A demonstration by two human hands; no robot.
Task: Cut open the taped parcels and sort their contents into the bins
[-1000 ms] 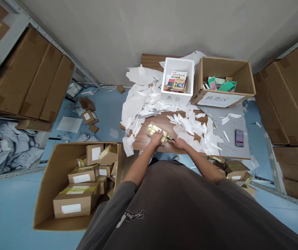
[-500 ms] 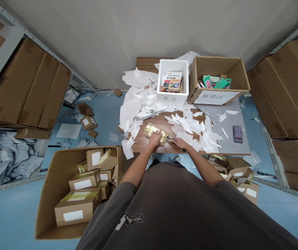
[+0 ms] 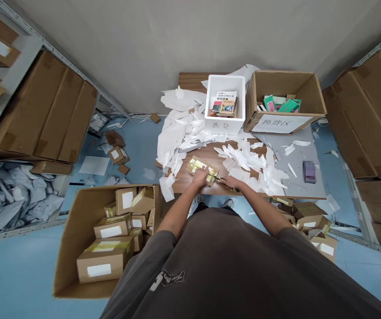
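A small cardboard box (image 3: 193,164) wrapped in yellowish tape lies slanted near the front edge of the wooden table. My left hand (image 3: 201,176) grips it from above, fingers closed over its top and near side. In my right hand (image 3: 231,182) is a utility knife (image 3: 220,178) with a dark handle and a bit of yellow. Its tip meets the right end of the box, where the tape is; how deep the blade sits cannot be made out. Torn white paper scraps (image 3: 240,156) lie just beyond both hands.
Behind stand a white bin (image 3: 223,127) with books and an open carton (image 3: 255,119) with green and pink packs. At my left a large carton (image 3: 65,248) holds several taped boxes. More boxes (image 3: 310,212) sit below the table's right side. A blurred purple object (image 3: 309,172) lies at right.
The view has turned slightly left, so everything appears shifted right. Both hands keep nearly the same place on the box, with the knife tip still at its right end.
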